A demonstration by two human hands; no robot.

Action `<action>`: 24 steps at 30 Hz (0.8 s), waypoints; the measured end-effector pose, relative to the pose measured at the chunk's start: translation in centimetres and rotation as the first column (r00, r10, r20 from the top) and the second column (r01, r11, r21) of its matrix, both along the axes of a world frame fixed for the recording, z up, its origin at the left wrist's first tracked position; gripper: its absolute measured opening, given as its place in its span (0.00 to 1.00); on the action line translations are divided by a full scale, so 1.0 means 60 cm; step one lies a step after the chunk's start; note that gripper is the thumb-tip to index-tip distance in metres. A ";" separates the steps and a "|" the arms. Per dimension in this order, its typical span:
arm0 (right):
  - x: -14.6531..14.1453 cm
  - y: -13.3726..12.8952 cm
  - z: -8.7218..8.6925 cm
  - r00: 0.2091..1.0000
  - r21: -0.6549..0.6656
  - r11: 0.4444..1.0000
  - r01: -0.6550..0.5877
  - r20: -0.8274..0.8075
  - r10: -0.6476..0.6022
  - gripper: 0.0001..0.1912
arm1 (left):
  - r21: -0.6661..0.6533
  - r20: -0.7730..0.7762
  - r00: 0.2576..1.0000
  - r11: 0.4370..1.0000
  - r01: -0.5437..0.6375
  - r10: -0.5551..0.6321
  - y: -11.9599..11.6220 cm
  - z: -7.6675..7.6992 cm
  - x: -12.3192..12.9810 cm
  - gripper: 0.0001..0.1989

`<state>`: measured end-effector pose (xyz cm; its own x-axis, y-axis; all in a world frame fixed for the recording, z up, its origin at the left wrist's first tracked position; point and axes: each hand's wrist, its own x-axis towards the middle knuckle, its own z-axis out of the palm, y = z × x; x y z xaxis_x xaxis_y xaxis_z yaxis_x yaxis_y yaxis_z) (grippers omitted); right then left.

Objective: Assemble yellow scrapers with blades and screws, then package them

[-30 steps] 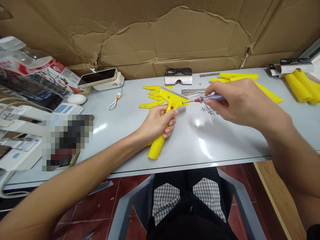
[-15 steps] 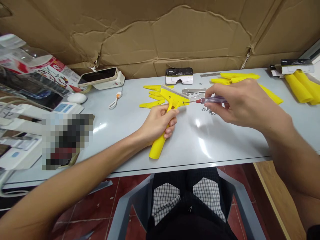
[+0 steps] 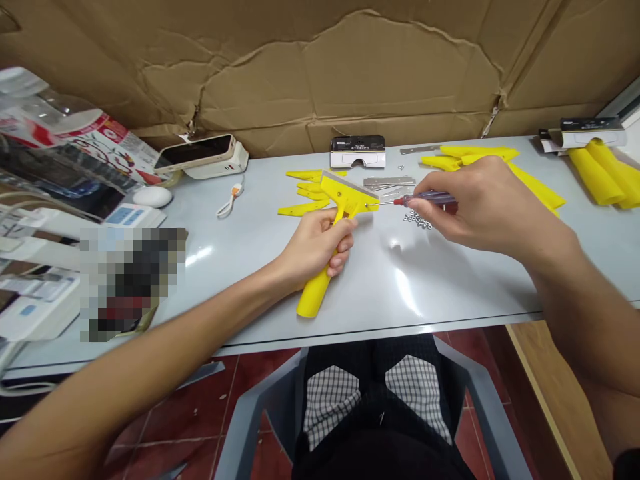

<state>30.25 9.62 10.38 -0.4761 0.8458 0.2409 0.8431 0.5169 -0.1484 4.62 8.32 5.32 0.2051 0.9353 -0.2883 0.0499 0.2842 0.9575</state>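
Observation:
My left hand [image 3: 320, 247] is wrapped round the handle of a yellow scraper [image 3: 315, 293], whose wide head points up and away. In my right hand [image 3: 480, 207] is a screwdriver [image 3: 430, 197], pinched by its clear handle. Its thin shaft reaches left to a screw at the right end of the scraper head. Small metal nuts or screws [image 3: 419, 220] lie in a pile under the screwdriver. Behind them are metal blades [image 3: 389, 181]. Flat yellow pieces [image 3: 304, 210] lie behind my left hand, and more yellow parts [image 3: 537, 187] lie behind my right hand.
A black and white package [image 3: 358, 152] stands at the back by the cardboard [image 3: 400, 80]. Yellow handles [image 3: 597, 173] lie far right. To the left are a bottle [image 3: 100, 133], a phone on a white stand [image 3: 215, 160], a short cable [image 3: 230, 201] and power strips [image 3: 45, 307].
My right hand's fingers and the screwdriver handle have shifted very slightly. The scraper stays almost in place in my left hand.

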 end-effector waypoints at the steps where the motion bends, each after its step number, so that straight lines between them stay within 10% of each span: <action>1: 0.000 0.000 0.001 1.000 -0.002 1.000 0.008 0.006 -0.008 0.19 | 0.002 -0.002 1.000 1.000 0.004 -0.004 0.000 0.000 0.000 0.12; 18: 0.012 0.033 -0.027 0.986 -0.088 0.984 -0.156 0.046 0.160 0.19 | -0.036 0.050 0.998 0.998 0.043 -0.041 0.005 0.002 -0.003 0.16; 24: 0.034 0.057 -0.024 0.996 -0.055 0.998 0.042 0.080 -0.038 0.16 | -0.045 0.104 0.994 0.999 0.021 -0.016 0.005 -0.001 -0.001 0.08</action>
<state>32.26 13.06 8.93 -0.4571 0.8759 0.1548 0.8733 0.4749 -0.1089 4.55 8.64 5.27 0.2537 0.9172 -0.3074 -0.0432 0.3282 0.9436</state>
